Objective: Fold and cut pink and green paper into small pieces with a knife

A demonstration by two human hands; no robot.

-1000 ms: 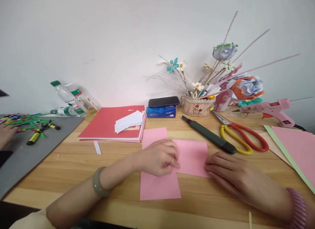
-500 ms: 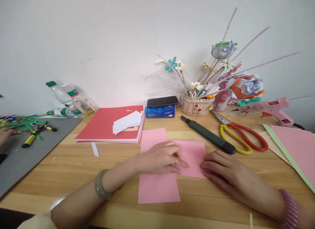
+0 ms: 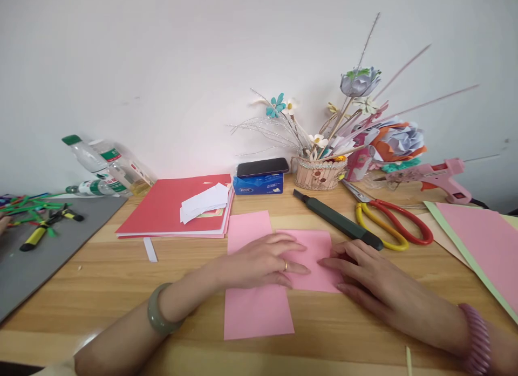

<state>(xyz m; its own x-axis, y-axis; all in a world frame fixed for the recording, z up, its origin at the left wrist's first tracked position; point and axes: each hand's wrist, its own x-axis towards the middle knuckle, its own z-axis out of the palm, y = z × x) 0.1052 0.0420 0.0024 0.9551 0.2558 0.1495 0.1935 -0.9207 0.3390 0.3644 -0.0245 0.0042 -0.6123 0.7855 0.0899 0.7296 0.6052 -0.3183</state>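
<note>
A long strip of pink paper lies upright on the wooden table. To its right sits a smaller pink paper piece, its left edge at the strip. My left hand rests flat across both, fingers spread and pointing right, a ring on one finger. From the right, my right hand touches the right part of the smaller piece with its fingertips. Its fingers are bent and apart, with nothing gripped between them. Whether the two pink papers are joined under my left hand is hidden.
Behind the papers lie a dark green cutter and scissors. A red paper stack, a blue tissue pack with a phone, a flower basket and a pink glue gun stand near the wall. Another person's hand shows far left.
My left fingers have stretched out over the smaller pink piece. My right fingertips have moved inward from its right edge onto its surface. The view has shifted slightly to the right.
</note>
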